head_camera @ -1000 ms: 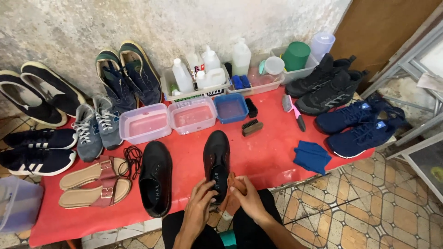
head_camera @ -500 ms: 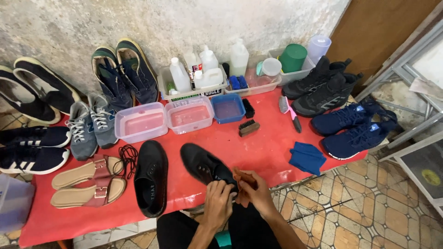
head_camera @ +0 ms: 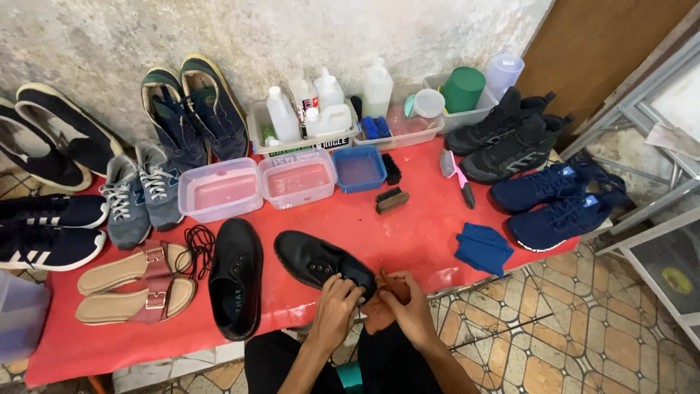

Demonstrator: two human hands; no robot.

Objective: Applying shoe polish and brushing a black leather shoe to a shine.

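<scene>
Head view: left hand fingers are gripping the toe of the black shoe on the red mat, while the right hand is clutching a brown cloth beside it. Wiping seems underway; next needs steady pressure. Since earlier, the shoe is lying more crosswise.

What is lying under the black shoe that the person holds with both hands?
The black shoe lies on the red sheet, its toe covered by the left hand. The right hand presses a brown cloth beside it. Whatever is beneath the toe is hidden.
</scene>
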